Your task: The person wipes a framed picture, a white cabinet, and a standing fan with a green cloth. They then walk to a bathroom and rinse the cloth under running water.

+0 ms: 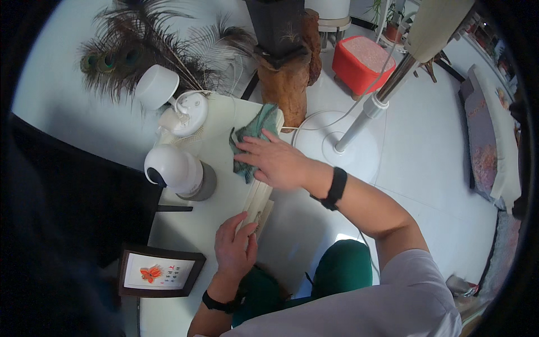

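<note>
My right hand [278, 162] lies over a green checked cloth [263, 122], fingers spread, holding it against the front edge of a white cabinet top [227, 126]. Part of the cloth hangs at that edge. Nearer to me, my left hand [236, 244] has its fingertips at the cabinet's front edge, beside a metal drawer pull [258, 218]. Its fingers are slightly apart with nothing seen in them. Each wrist wears a black band.
On the cabinet stand a white indoor camera [174, 168] on a grey base, a white lamp-like device [158, 86] and a framed picture [160, 271]. A black screen [84, 198] is at left. Beyond are peacock feathers [143, 46], a wooden stump [283, 88], a floor stand [358, 130] and a red stool [358, 67].
</note>
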Demonstrator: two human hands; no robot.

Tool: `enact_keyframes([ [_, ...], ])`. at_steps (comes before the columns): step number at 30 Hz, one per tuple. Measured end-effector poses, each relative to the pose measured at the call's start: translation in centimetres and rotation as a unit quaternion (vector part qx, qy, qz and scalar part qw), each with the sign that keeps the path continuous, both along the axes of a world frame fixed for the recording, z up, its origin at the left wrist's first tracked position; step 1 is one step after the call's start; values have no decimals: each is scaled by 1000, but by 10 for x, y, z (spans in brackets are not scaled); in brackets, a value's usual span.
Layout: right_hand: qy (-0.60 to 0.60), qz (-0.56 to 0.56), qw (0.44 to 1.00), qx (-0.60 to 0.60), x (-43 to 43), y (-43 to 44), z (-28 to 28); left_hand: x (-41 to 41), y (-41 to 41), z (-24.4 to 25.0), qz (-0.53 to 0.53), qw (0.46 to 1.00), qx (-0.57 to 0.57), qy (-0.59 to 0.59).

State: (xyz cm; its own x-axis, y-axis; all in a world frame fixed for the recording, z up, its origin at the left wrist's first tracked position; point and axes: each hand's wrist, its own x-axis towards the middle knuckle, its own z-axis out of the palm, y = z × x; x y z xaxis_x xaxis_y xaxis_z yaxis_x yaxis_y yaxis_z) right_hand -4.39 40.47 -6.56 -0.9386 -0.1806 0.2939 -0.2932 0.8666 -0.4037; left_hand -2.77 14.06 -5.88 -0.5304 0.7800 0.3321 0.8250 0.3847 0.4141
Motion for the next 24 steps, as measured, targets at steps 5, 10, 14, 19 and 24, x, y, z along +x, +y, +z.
enact_keyframes([
  [5,-63,-32,995,71,-58,6,4,-1,2,-3,5,1000,14,-22],
  [10,-109,-107,983,105,-105,14,6,-1,1,-3,4,1000,23,-11],
  [14,-158,-210,965,17,-112,34,14,-1,1,-4,7,999,40,-16],
  [19,-117,-264,956,-57,-73,51,1,-4,0,-4,12,999,35,-35],
  [24,-28,-351,931,-98,-12,42,-15,-4,5,-2,0,1000,17,-24],
])
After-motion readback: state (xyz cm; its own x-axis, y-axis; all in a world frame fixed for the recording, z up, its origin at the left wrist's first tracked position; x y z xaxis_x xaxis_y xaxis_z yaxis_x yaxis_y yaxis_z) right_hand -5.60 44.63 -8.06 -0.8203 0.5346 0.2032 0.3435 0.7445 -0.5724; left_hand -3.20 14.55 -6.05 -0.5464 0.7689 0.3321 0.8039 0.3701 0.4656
